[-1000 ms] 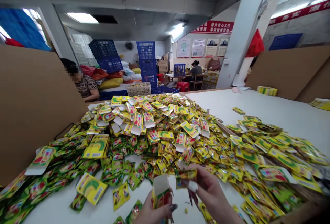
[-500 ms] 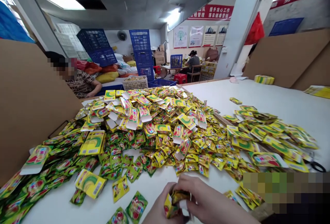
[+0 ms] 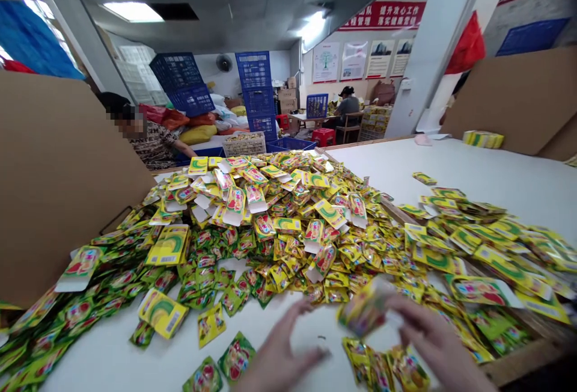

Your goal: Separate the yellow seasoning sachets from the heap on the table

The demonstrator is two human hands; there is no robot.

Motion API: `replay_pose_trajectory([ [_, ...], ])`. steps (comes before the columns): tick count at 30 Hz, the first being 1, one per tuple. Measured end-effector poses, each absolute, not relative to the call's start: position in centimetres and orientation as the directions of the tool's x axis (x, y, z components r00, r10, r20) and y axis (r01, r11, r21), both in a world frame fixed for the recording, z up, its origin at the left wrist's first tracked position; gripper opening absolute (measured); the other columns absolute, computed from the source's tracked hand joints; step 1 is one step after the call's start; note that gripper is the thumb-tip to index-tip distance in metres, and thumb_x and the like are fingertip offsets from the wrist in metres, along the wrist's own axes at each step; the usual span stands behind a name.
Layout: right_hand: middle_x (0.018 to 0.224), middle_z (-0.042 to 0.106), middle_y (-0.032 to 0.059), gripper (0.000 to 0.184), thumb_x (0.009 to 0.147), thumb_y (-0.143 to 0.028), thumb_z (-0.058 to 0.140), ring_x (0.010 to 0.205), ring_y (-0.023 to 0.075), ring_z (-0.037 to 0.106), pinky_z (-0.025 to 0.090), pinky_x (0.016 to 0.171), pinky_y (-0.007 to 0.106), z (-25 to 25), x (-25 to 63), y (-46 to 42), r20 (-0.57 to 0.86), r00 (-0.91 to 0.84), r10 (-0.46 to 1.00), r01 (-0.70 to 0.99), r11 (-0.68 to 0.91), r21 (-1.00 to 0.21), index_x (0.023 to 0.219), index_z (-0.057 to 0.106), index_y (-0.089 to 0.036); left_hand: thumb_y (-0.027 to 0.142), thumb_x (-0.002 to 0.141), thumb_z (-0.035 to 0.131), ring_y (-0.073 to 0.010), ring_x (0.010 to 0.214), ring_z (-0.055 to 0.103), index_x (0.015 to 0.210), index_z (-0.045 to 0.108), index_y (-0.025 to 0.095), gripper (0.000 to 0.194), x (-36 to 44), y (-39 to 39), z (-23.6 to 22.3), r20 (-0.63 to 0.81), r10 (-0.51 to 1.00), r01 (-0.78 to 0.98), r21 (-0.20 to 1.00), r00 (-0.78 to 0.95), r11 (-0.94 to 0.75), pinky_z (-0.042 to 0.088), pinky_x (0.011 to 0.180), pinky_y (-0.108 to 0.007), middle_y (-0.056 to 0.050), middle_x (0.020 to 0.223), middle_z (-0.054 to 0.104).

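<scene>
My right hand grips a small yellow carton by its white flap end, blurred by motion. My left hand is open to the left of it, thumb and fingers apart and nothing between them. Several yellow sachets lie on the white table just below the carton. Left of my left hand are green sachets, a single yellow sachet and another yellow carton lying flat. Ahead rises a big heap of cartons with white flaps, with loose sachets along its near side.
Flattened yellow cartons spread at the right by a wooden strip. A cardboard panel stands on the left, another at the right back. One person sits beyond the left panel. Blue crates are stacked behind the heap.
My hands, together around the carton before, have parted. The right one has carried the carton up and right; the left has let go and opened. Yellow sachets now show beneath. The view turned slightly left.
</scene>
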State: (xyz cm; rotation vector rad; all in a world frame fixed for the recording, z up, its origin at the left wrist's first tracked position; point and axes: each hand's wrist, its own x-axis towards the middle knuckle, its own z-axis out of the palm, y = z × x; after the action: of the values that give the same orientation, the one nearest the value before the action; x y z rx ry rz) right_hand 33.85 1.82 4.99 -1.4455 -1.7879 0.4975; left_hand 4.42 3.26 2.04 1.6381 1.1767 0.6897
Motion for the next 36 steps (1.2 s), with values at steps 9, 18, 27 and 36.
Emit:
replay_pose_trajectory([
  [9,0.097,0.066,0.0085,0.025,0.078,-0.022,0.045,0.088,0.0214,0.061,0.050,0.074,0.031,4.1,35.1,7.3,0.447,-0.181,0.876,0.950,0.273,-0.150,0.099,0.059,-0.019,0.020,0.076,0.041,-0.0322,0.119,0.045,0.134,0.032,0.008,0.060,-7.1,6.5,-3.8,0.064,0.998,0.857,0.515,-0.023,-0.013,0.036,0.097,-0.048,-0.020,0.131,0.047],
  [18,0.114,0.057,0.0177,0.028,0.076,-0.005,0.044,0.105,0.0317,0.052,0.044,0.083,0.050,-0.1,26.5,7.3,0.346,-0.373,0.861,0.855,0.464,-0.232,0.094,0.062,-0.015,0.044,0.070,0.059,-0.0237,0.078,0.065,0.105,0.057,0.012,0.047,-6.4,4.9,-1.3,-0.139,0.952,0.098,0.980,-0.273,0.171,0.053,0.075,-0.038,-0.005,0.077,0.069],
  [27,0.071,0.056,0.0000,0.032,0.070,-0.047,0.063,0.050,0.0126,0.056,0.045,0.039,0.024,2.8,18.2,4.7,0.060,-0.007,0.998,-0.230,0.057,-0.972,0.083,0.054,-0.019,0.033,0.064,0.073,-0.0184,0.088,0.064,0.088,0.065,0.021,0.028,1.1,3.2,2.3,-0.287,0.957,-0.660,0.711,0.040,0.241,0.048,0.088,-0.037,-0.003,0.090,0.071],
  [36,0.069,0.055,-0.0015,0.027,0.080,-0.042,0.054,0.053,0.0114,0.058,0.052,0.051,0.027,3.5,19.4,4.3,0.003,-0.297,0.955,-0.118,-0.033,-0.993,0.083,0.060,-0.016,0.037,0.073,0.065,-0.0113,0.057,0.052,0.073,0.061,0.015,0.022,2.5,5.0,3.1,0.008,0.997,-0.071,0.997,0.070,-0.003,0.041,0.054,-0.020,0.002,0.060,0.059],
])
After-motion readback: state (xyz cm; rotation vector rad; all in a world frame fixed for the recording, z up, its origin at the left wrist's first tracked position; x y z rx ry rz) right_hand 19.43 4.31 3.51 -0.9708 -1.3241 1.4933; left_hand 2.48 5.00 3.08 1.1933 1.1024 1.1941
